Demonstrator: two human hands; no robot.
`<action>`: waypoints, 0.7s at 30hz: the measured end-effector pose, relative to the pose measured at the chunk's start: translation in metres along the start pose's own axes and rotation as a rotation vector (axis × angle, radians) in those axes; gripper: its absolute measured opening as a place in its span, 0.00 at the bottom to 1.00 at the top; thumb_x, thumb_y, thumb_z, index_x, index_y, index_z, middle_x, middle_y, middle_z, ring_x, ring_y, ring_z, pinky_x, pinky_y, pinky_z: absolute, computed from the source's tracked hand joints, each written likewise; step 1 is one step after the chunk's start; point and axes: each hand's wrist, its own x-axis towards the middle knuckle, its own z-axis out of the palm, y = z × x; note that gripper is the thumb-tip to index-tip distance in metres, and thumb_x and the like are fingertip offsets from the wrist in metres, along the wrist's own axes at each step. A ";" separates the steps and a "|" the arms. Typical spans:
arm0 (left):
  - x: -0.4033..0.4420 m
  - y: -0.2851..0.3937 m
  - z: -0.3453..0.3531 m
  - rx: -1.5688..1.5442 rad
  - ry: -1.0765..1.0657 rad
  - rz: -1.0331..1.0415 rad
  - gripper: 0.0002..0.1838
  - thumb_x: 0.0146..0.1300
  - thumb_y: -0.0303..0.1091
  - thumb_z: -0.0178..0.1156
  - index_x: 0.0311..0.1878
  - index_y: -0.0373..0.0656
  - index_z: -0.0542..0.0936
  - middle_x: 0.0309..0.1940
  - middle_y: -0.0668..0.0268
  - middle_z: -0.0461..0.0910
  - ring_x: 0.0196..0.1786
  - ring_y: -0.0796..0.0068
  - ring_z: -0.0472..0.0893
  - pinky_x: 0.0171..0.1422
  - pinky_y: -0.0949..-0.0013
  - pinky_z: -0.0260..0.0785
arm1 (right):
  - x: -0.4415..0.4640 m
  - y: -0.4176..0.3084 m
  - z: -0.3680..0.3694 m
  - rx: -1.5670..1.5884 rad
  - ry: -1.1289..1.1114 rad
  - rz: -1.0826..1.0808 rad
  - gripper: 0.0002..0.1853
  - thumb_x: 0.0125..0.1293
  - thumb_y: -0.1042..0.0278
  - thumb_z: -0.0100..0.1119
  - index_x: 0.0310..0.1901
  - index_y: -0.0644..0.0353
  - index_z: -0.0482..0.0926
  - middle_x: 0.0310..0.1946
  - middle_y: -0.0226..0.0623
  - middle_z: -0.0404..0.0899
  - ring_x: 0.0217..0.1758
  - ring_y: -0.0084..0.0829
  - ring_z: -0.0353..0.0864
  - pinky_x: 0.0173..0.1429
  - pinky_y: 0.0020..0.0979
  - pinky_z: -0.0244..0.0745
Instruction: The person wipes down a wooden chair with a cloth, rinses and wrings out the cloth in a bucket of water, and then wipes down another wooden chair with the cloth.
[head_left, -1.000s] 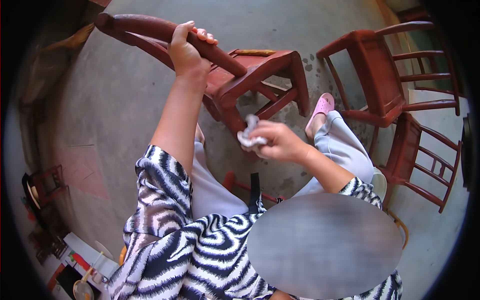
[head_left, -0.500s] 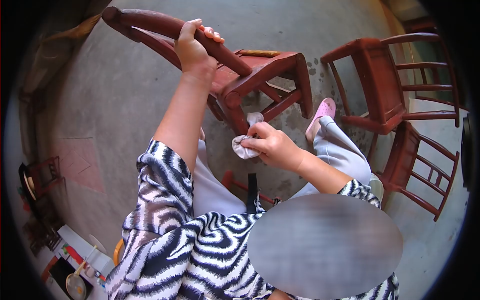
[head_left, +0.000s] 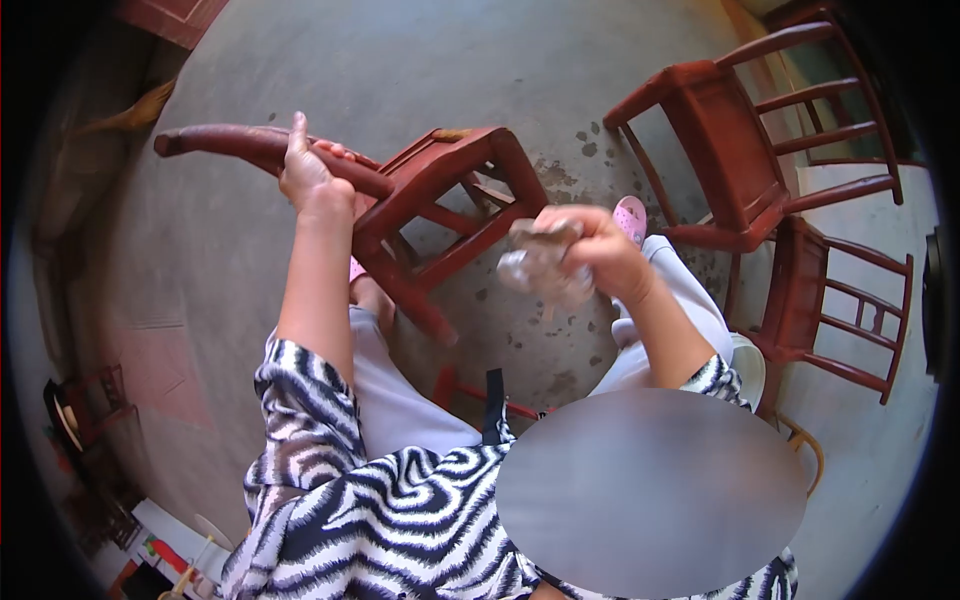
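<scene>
A small reddish-brown wooden chair (head_left: 440,180) is tipped over between my legs. My left hand (head_left: 315,180) wraps round a thick bar of its back, with the thumb pointing up along it. A greyish-white rag (head_left: 545,262), smeared by motion, hangs bunched in my right hand (head_left: 600,250). The rag is to the right of the chair's lower leg and apart from it, above the floor.
Two more reddish-brown chairs, one larger (head_left: 720,150) and one smaller (head_left: 800,290), lie tipped at the right. A pale bucket (head_left: 748,368) stands by my right leg. Wet spots mark the concrete floor (head_left: 580,150). A broom-like bundle (head_left: 140,108) is at the upper left.
The chair has turned and shifted left and nearer to me, with my left hand still on its back bar. My right hand has drawn the rag away from the chair leg, to the right.
</scene>
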 end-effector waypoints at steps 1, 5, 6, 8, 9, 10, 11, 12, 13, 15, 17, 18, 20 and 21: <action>0.001 0.000 -0.004 -0.004 -0.078 -0.038 0.14 0.50 0.33 0.62 0.24 0.43 0.64 0.15 0.67 0.65 0.16 0.73 0.67 0.21 0.68 0.63 | 0.001 -0.010 -0.005 0.105 0.090 -0.028 0.19 0.38 0.81 0.48 0.37 0.66 0.76 0.34 0.33 0.76 0.39 0.26 0.75 0.47 0.24 0.69; -0.016 -0.004 -0.006 -0.004 -0.348 -0.135 0.05 0.46 0.23 0.51 0.23 0.42 0.65 0.15 0.67 0.65 0.17 0.72 0.67 0.25 0.68 0.64 | 0.008 -0.035 -0.027 0.310 0.304 -0.252 0.20 0.44 0.79 0.45 0.42 0.66 0.74 0.37 0.36 0.77 0.40 0.29 0.76 0.50 0.29 0.70; -0.020 -0.006 -0.002 0.002 -0.364 -0.133 0.05 0.46 0.23 0.51 0.23 0.42 0.65 0.15 0.67 0.65 0.17 0.72 0.67 0.25 0.68 0.64 | 0.008 -0.041 -0.031 0.400 0.376 -0.326 0.20 0.44 0.78 0.45 0.43 0.66 0.74 0.37 0.37 0.77 0.40 0.31 0.76 0.51 0.31 0.70; -0.027 -0.011 0.006 0.040 -0.567 -0.092 0.05 0.45 0.22 0.50 0.22 0.43 0.66 0.15 0.66 0.65 0.17 0.70 0.67 0.26 0.67 0.64 | 0.007 -0.045 -0.043 0.454 0.397 -0.373 0.21 0.45 0.77 0.45 0.44 0.66 0.73 0.38 0.38 0.77 0.41 0.33 0.75 0.52 0.32 0.70; -0.028 -0.013 0.009 0.071 -0.627 -0.069 0.04 0.45 0.22 0.50 0.24 0.42 0.67 0.15 0.64 0.66 0.17 0.69 0.68 0.26 0.67 0.65 | 0.006 -0.046 -0.046 0.472 0.428 -0.385 0.21 0.45 0.77 0.45 0.44 0.65 0.73 0.38 0.38 0.77 0.41 0.33 0.76 0.52 0.32 0.70; -0.029 -0.013 0.010 0.078 -0.642 -0.062 0.04 0.45 0.22 0.50 0.24 0.42 0.67 0.15 0.64 0.66 0.17 0.69 0.68 0.26 0.67 0.65 | 0.005 -0.049 -0.047 0.490 0.457 -0.396 0.20 0.45 0.77 0.45 0.44 0.65 0.73 0.38 0.38 0.77 0.41 0.33 0.76 0.52 0.32 0.70; -0.021 -0.019 -0.002 0.071 -0.677 -0.044 0.03 0.46 0.22 0.50 0.25 0.41 0.67 0.16 0.64 0.66 0.18 0.69 0.68 0.26 0.67 0.65 | 0.006 -0.041 -0.042 0.483 0.462 -0.406 0.20 0.45 0.77 0.45 0.44 0.65 0.73 0.38 0.38 0.77 0.41 0.33 0.76 0.52 0.32 0.70; -0.020 -0.021 -0.004 0.079 -0.713 -0.021 0.03 0.46 0.22 0.50 0.25 0.41 0.68 0.16 0.64 0.66 0.18 0.69 0.69 0.26 0.67 0.65 | 0.004 -0.040 -0.039 0.486 0.449 -0.390 0.20 0.45 0.77 0.45 0.44 0.65 0.73 0.38 0.38 0.77 0.41 0.33 0.76 0.52 0.32 0.70; -0.015 -0.024 -0.007 0.093 -0.749 0.038 0.03 0.46 0.22 0.50 0.26 0.39 0.69 0.16 0.63 0.67 0.19 0.69 0.70 0.26 0.66 0.67 | 0.003 -0.039 -0.036 0.488 0.436 -0.374 0.20 0.46 0.77 0.45 0.44 0.65 0.73 0.38 0.37 0.77 0.41 0.33 0.76 0.52 0.32 0.70; 0.011 -0.033 -0.014 0.109 -0.767 0.074 0.03 0.46 0.22 0.51 0.27 0.39 0.69 0.16 0.63 0.68 0.19 0.69 0.70 0.27 0.66 0.67 | 0.004 -0.038 -0.034 0.507 0.445 -0.385 0.20 0.46 0.77 0.45 0.44 0.65 0.73 0.38 0.38 0.77 0.41 0.33 0.76 0.52 0.32 0.70; 0.026 -0.038 -0.016 0.172 -0.762 0.167 0.04 0.45 0.23 0.51 0.28 0.38 0.70 0.17 0.62 0.70 0.21 0.68 0.72 0.29 0.66 0.69 | 0.004 -0.041 -0.036 0.511 0.446 -0.391 0.20 0.46 0.77 0.45 0.44 0.65 0.73 0.37 0.38 0.77 0.41 0.33 0.76 0.52 0.32 0.70; 0.032 -0.038 -0.023 0.170 -0.766 0.176 0.04 0.45 0.23 0.51 0.28 0.38 0.70 0.17 0.62 0.70 0.21 0.68 0.72 0.29 0.66 0.69 | 0.001 -0.041 -0.035 0.526 0.461 -0.396 0.19 0.46 0.77 0.45 0.44 0.65 0.73 0.37 0.38 0.77 0.40 0.33 0.76 0.52 0.32 0.71; 0.052 -0.034 -0.029 0.197 -0.766 0.218 0.05 0.44 0.23 0.50 0.28 0.38 0.70 0.18 0.62 0.70 0.22 0.68 0.74 0.29 0.66 0.69 | 0.004 -0.043 -0.036 0.545 0.486 -0.403 0.19 0.46 0.77 0.45 0.43 0.64 0.74 0.37 0.38 0.77 0.40 0.33 0.76 0.51 0.32 0.71; 0.053 -0.030 -0.030 0.194 -0.729 0.180 0.05 0.44 0.24 0.51 0.28 0.38 0.70 0.18 0.62 0.71 0.24 0.68 0.74 0.33 0.67 0.69 | 0.004 -0.044 -0.036 0.548 0.474 -0.409 0.19 0.46 0.77 0.45 0.43 0.64 0.73 0.37 0.38 0.77 0.40 0.33 0.76 0.51 0.33 0.71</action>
